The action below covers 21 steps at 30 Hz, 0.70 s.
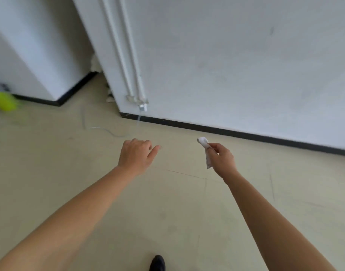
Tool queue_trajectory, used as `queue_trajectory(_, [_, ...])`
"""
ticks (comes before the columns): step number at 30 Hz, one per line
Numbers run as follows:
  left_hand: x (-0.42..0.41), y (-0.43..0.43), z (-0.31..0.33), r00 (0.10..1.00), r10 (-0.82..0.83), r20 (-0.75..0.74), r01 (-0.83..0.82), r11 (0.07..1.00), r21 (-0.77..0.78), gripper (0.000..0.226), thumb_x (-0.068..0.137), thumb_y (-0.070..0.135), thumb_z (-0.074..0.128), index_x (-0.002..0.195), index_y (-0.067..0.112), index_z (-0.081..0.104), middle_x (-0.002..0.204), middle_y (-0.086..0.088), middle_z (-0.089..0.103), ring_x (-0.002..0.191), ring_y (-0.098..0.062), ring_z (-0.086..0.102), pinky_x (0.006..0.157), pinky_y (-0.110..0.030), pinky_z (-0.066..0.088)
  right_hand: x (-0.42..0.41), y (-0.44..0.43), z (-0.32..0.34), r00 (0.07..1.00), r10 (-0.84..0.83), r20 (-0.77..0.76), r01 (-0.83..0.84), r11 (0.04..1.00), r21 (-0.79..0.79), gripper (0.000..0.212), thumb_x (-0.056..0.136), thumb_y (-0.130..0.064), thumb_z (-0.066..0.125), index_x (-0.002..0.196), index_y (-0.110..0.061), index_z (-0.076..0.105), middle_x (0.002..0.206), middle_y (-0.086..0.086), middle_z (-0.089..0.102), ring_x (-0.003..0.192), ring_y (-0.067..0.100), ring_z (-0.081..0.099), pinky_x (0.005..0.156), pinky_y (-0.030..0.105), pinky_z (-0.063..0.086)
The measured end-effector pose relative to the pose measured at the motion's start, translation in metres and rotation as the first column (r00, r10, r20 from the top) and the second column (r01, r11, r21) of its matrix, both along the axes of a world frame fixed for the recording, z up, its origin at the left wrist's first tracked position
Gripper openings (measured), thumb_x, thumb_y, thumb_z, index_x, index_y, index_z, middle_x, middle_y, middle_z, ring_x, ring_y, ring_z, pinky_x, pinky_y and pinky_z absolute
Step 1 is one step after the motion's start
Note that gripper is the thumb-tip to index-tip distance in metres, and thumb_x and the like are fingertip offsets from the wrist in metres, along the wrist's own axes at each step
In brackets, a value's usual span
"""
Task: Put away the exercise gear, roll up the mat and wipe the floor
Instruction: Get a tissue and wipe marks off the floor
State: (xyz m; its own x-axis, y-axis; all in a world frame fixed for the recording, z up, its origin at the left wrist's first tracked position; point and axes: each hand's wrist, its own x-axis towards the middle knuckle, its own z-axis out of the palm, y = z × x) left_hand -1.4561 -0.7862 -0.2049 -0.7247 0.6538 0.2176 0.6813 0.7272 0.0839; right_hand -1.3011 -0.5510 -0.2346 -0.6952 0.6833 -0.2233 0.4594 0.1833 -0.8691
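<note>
Both arms reach forward over the floor (50,163) toward the wall (236,65). Right hand (223,161) pinches a crumpled white cloth (205,147) between thumb and fingers, held off the floor just short of the wall's black skirting (236,133). Left hand (137,155), palm down, fingers loosely spread, grasps nothing. Two white pipes (126,55) run down the wall's corner. A blurred yellow-green object (4,101) lies far left of the wall.
</note>
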Motion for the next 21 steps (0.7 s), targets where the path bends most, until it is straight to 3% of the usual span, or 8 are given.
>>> queue_trajectory(3, [0.023,-0.071,0.01,0.979,0.203,0.013,-0.203,0.979,0.017,0.037,0.094,0.035,0.04,0.074,0.014,0.062,0.056,-0.006,0.06,0.055,-0.033,0.059,0.057,-0.035,0.039,-0.03,-0.043,0.019,0.983,0.177,-0.037,-0.178,0.984,-0.015,0.03,0.093,-0.059,0.052,0.102,-0.034,0.067,0.068,0.003,0.071,0.071,0.016,0.07,0.078,0.038,0.059])
queue_trajectory(5, [0.04,-0.12,0.012,0.947,0.318,0.036,-0.318,0.948,0.014,0.018,0.088,0.018,0.051,0.098,0.013,0.066,0.079,-0.008,0.069,0.073,-0.034,0.064,0.066,-0.038,0.043,-0.053,-0.077,0.028,0.953,0.295,-0.061,-0.297,0.955,-0.018,0.033,0.092,-0.063,0.052,0.101,-0.035,0.068,0.067,0.002,0.07,0.07,0.015,0.07,0.079,0.037,0.058])
queue_trajectory(7, [0.052,-0.17,0.021,0.912,0.41,0.029,-0.41,0.912,0.002,0.037,0.083,0.012,0.058,0.119,0.013,0.063,0.107,-0.008,0.07,0.094,-0.033,0.065,0.078,-0.041,0.046,-0.077,-0.12,0.044,0.91,0.404,-0.094,-0.407,0.913,-0.015,0.037,0.09,-0.067,0.053,0.1,-0.035,0.068,0.066,0.003,0.071,0.069,0.016,0.07,0.077,0.036,0.057])
queue_trajectory(10, [0.065,-0.243,0.049,0.836,0.549,-0.012,-0.549,0.836,0.007,0.041,0.087,0.019,0.057,0.128,0.013,0.059,0.127,-0.007,0.063,0.109,-0.032,0.061,0.088,-0.043,0.046,-0.108,-0.197,0.072,0.833,0.534,-0.142,-0.541,0.841,-0.008,0.039,0.089,-0.07,0.054,0.098,-0.034,0.067,0.07,0.005,0.071,0.069,0.018,0.069,0.069,0.031,0.053])
queue_trajectory(13, [0.067,-0.324,0.074,0.757,0.649,-0.072,-0.647,0.761,0.055,0.037,0.089,0.022,0.054,0.125,0.012,0.06,0.127,-0.008,0.063,0.11,-0.032,0.06,0.089,-0.044,0.046,-0.133,-0.284,0.097,0.731,0.661,-0.169,-0.665,0.746,0.041,0.021,0.097,-0.05,0.053,0.099,-0.033,0.065,0.081,0.001,0.069,0.072,0.012,0.063,0.064,0.023,0.045])
queue_trajectory(15, [0.069,-0.385,0.081,0.693,0.717,-0.078,-0.713,0.697,0.077,0.037,0.092,0.023,0.054,0.126,0.012,0.059,0.13,-0.009,0.061,0.114,-0.032,0.058,0.092,-0.044,0.044,-0.151,-0.349,0.105,0.655,0.736,-0.171,-0.734,0.674,0.088,0.022,0.097,-0.05,0.055,0.101,-0.032,0.067,0.086,-0.007,0.068,0.076,0.005,0.061,0.064,0.02,0.043])
queue_trajectory(17, [0.068,-0.427,0.084,0.642,0.763,-0.079,-0.757,0.647,0.095,0.039,0.094,0.025,0.052,0.131,0.013,0.056,0.135,-0.009,0.057,0.118,-0.032,0.055,0.095,-0.045,0.042,-0.169,-0.396,0.106,0.602,0.782,-0.163,-0.772,0.622,0.133,0.025,0.096,-0.053,0.056,0.103,-0.033,0.069,0.093,-0.014,0.069,0.087,0.004,0.063,0.071,0.021,0.044])
queue_trajectory(21, [0.064,-0.54,0.084,0.534,0.841,-0.088,-0.84,0.539,0.055,0.044,0.096,0.031,0.049,0.137,0.014,0.052,0.142,-0.01,0.051,0.125,-0.031,0.051,0.1,-0.046,0.04,-0.219,-0.522,0.109,0.482,0.869,-0.113,-0.833,0.495,0.247,0.023,0.099,-0.037,0.052,0.112,-0.03,0.07,0.101,-0.011,0.069,0.094,0.014,0.065,0.077,0.029,0.052])
